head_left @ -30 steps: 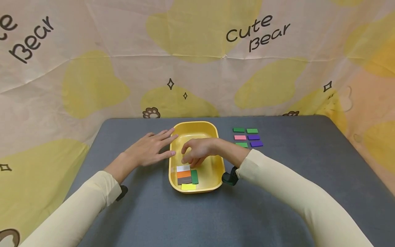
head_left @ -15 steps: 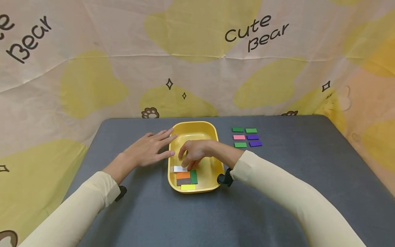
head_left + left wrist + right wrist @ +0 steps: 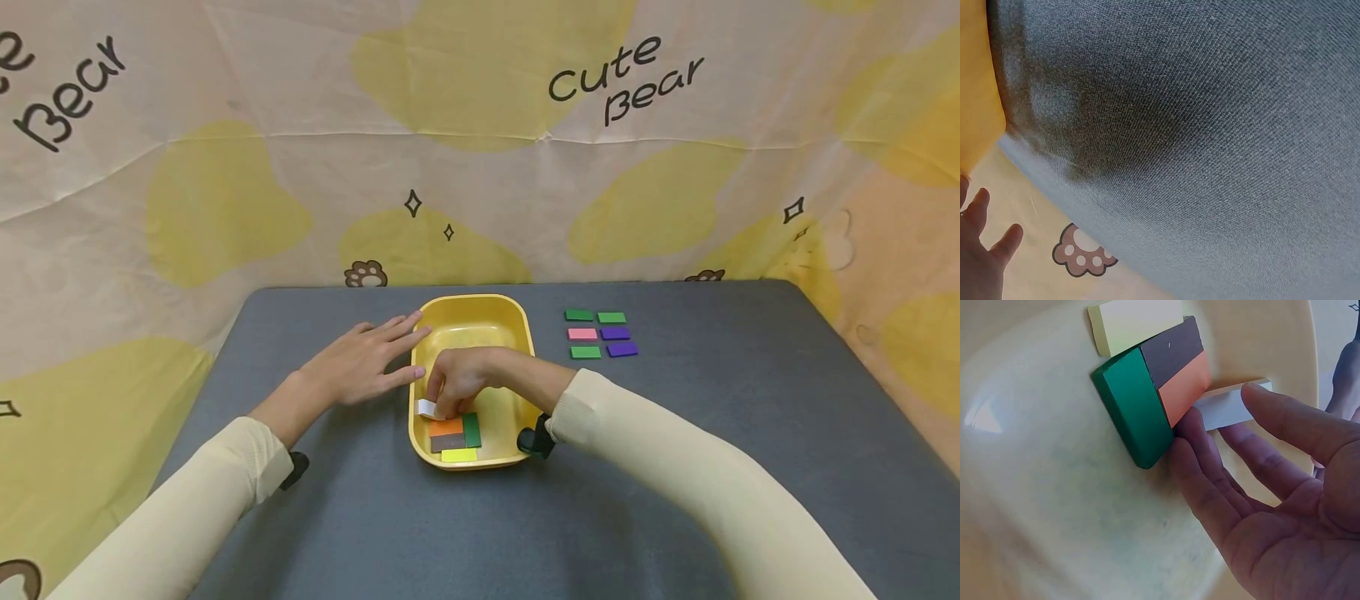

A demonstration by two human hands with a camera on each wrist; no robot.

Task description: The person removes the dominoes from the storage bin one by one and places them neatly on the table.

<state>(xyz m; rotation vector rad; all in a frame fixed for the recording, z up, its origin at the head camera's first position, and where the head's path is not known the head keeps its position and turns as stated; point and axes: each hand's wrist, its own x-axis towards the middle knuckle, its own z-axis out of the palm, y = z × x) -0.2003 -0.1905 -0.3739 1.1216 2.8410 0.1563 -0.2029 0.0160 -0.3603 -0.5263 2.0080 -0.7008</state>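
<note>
Inside the yellow tray (image 3: 491, 312), my right hand (image 3: 463, 379) pinches a white block (image 3: 426, 408) between thumb and fingers, close to the tray's left wall. The white block (image 3: 1225, 409) appears tilted in the right wrist view. Beside it lie an orange block (image 3: 446, 427) and a dark grey block (image 3: 447, 443), edge to edge. A dark green block (image 3: 471, 430) stands crosswise against their right ends. Nearest the front wall is a yellow block (image 3: 458, 455). My left hand (image 3: 367, 362) has its fingers spread, with fingertips at the tray's left rim.
On the grey table (image 3: 675, 500), right of the tray, several blocks lie in two columns, among them a pink block (image 3: 582, 334), a purple block (image 3: 622, 350) and a light green block (image 3: 611, 317). A printed cloth (image 3: 480, 192) hangs behind the table.
My right hand has moved slightly left and toward the front of the tray. The white block has shifted left and now tilts in its grip. My left hand stays put.
</note>
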